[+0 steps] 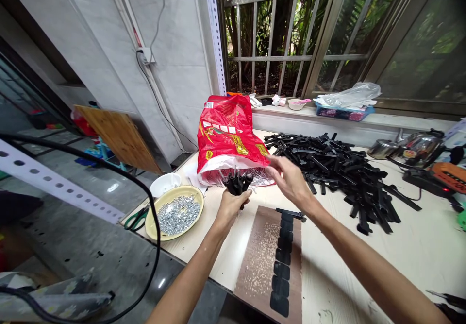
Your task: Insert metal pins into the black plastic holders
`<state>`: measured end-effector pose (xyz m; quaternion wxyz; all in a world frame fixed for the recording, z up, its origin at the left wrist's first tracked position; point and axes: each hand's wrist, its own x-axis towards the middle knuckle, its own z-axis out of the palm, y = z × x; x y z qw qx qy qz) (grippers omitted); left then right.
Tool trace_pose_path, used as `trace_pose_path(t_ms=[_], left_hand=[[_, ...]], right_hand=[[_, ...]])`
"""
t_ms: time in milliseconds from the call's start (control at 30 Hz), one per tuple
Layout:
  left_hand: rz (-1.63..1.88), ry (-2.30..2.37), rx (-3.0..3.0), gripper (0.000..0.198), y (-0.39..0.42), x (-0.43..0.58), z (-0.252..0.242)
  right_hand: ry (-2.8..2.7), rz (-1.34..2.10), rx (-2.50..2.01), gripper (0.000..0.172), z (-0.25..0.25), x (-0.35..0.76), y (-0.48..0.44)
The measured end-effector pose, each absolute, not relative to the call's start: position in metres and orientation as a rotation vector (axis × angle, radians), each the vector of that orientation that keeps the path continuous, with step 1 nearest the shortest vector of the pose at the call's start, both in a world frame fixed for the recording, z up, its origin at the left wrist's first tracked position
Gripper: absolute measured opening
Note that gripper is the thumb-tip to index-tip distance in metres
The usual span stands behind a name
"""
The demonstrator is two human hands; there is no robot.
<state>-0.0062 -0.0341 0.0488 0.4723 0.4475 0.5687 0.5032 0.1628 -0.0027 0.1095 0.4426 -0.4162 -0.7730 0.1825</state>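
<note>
Head view, left hand (232, 207) clasping one black bunch (238, 184), right hand (291, 180) half-curled (hold unclear), one red bag (227, 125)

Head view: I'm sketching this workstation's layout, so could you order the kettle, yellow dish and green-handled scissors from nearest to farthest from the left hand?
From the left hand:
1. Yellow dish: just to its left.
2. Green-handled scissors: farther left, past the dish.
3. Kettle: far right, beyond the black pile.
</note>
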Motion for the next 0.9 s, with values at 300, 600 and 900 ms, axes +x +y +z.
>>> trace_pose_path(t_ms=[300, 600, 900], left_hand=[[1.287, 1.22, 1.425, 0.042, -0.042, 0.027, 0.069], [1.278, 1.186, 1.577, 0.048, -0.025, 0.042, 0.059], [1.152, 1.067, 1.617, 0.045, -0.012, 0.049, 0.061]], right_hand=[[-1.419, 1.149, -0.837, 0.049, 0.077, 0.135, -0.042], [-1.297, 1.11, -0.797, 0.057, 0.059, 0.146, -0.023], [-1.123, 0.94, -0.966, 0.044, 0.056, 0.167, -0.025]])
